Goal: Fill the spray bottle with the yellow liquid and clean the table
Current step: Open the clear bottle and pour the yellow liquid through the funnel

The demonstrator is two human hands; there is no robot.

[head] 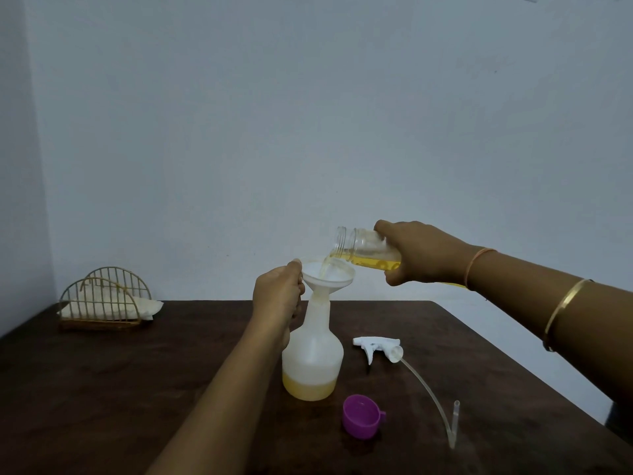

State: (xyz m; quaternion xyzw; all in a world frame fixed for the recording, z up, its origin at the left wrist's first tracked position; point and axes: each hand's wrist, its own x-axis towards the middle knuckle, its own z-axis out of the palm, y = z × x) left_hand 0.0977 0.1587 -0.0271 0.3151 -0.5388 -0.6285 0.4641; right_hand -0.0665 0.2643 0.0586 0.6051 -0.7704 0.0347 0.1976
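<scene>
Spray bottle (312, 351): white, translucent, upright near the middle of the table (102, 389), top off; a shallow layer of yellow liquid (310, 387) fills its base.
Funnel (329, 274): white, seated in the bottle's neck.
Left hand (279, 294): fingers curled, pinching the funnel's rim on its left side.
Jar (363, 248): clear, uncapped, tipped almost level above the funnel, a thin yellow stream running from its mouth into the funnel; some liquid remains along its lower side.
Right hand (421, 253): wrapped around the jar's base, gripping it.
Spray head (375, 347): white, lying on the table just right of the bottle, its tube (431, 392) curving toward the near edge.
Purple cap (363, 416): on its side, in front of the bottle.
Wire holder (104, 296): far left corner, containing white napkins (147, 307).
</scene>
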